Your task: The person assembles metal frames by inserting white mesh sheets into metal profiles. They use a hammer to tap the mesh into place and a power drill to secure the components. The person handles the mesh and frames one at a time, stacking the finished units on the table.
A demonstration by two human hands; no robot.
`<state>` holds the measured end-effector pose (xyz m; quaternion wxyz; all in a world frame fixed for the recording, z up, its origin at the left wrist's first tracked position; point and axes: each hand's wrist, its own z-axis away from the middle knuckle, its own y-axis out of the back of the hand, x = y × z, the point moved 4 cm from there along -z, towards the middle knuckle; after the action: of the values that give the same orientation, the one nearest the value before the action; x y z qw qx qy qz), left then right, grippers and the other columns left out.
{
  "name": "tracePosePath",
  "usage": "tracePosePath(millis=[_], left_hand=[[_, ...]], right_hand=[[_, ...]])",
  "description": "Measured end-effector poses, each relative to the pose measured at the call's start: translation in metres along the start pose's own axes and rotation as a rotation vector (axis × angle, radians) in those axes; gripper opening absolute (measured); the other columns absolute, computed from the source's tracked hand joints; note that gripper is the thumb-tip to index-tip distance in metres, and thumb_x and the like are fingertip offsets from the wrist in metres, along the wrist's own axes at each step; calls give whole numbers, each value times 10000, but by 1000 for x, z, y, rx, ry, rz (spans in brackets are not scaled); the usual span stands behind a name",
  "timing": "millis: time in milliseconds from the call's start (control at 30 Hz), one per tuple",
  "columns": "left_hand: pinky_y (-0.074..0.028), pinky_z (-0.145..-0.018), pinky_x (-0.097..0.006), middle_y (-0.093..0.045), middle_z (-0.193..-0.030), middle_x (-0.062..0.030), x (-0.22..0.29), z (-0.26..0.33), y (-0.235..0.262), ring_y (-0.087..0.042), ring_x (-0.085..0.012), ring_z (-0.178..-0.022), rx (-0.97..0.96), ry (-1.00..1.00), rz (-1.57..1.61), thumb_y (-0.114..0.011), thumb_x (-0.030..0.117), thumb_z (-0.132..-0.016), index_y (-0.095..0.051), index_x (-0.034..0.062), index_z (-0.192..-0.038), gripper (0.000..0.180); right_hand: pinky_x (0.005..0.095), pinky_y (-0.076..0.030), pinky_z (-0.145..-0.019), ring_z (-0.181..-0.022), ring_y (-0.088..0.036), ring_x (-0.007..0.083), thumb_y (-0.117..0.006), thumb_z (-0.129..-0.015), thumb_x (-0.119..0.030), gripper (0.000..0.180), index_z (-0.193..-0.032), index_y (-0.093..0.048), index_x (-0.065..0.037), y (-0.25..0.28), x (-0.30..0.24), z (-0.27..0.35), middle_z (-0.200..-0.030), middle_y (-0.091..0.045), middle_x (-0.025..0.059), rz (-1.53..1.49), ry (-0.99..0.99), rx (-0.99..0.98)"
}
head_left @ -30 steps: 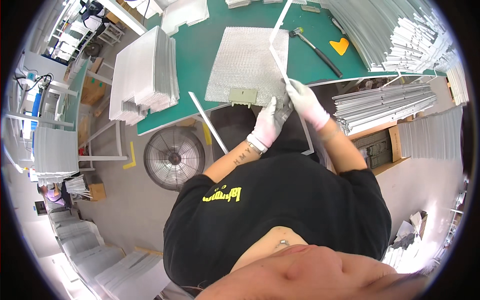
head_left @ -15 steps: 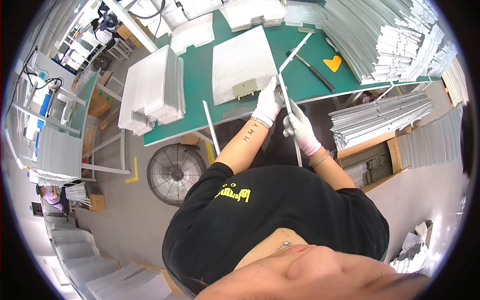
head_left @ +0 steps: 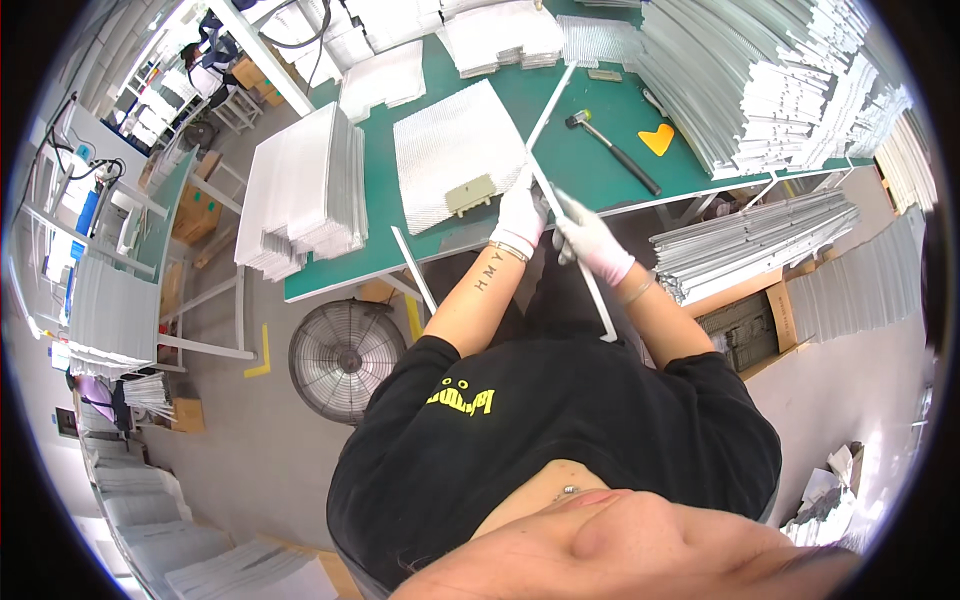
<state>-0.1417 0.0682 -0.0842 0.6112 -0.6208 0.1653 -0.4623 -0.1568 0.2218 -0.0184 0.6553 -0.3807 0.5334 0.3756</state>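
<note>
— What's she got there at the green bench?
— A long metal strip, slanting off the table edge toward her body; the gloved left hand and gloved right hand are both closed around it, beside the finned panel

We are seeing a long, thin strip of pale, dully shining metal lying in white knitted cloth gloves on our left hand and right hand. A matt green mat is covering the workbench, and the square finned panel of bright, ribbed metal is glinting. A smooth yellow plastic scraper is looking glossy.
</note>
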Motion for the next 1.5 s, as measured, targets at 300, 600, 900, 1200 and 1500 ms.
tracePosePath(millis=[300, 600, 900, 1200, 1500], left_hand=[[-489, -963, -388, -606, -1176, -125, 3, 14, 12, -570, -257, -1136, -76, 139, -142, -526, 176, -1031, -564, 46, -1196, 214], [-467, -1025, -393, -600, -1284, -170, 106, 159, -30, -564, -283, -1226, -77, -560, -1317, -572, 154, -969, -598, -14, -1273, 348], [-518, -951, -320, -575, -1370, -114, 206, 111, 65, -600, -206, -1177, -156, -280, -820, -582, 103, -993, -436, -20, -1432, 479], [-482, -736, -200, -666, -963, -12, 203, 190, -29, -585, -53, -802, 79, -691, -919, -753, 34, -884, -631, -28, -1163, 310], [-407, -1032, -317, -500, -1349, -146, 213, 248, -87, -504, -180, -1194, -37, -1012, -989, -522, 40, -977, -258, -72, -1490, 587]], right_hand=[[281, -530, -555, -596, -599, 126, -493, -1024, -234, 528, -1506, -396, -43, 8, -12, -56, -885, -639, 86, 63, 30, -84], [280, -513, -612, -625, -517, 104, -651, -957, -170, 269, -1173, -586, -24, 42, 2, -124, -899, -592, 13, -41, -156, -57], [264, -498, -626, -647, -471, 60, -603, -988, -139, 256, -1226, -527, -81, 18, -10, -103, -873, -503, -26, -157, 13, -161], [271, -472, -658, -645, -439, 67, -580, -1005, -184, 321, -1257, -489, -5, 6, -89, -23, -812, -488, -27, -125, 373, -208], [271, -493, -768, -858, -550, 81, -562, -964, -98, 463, -1381, -421, 48, -21, -149, 2, -1075, -597, 42, -35, 506, -151]])
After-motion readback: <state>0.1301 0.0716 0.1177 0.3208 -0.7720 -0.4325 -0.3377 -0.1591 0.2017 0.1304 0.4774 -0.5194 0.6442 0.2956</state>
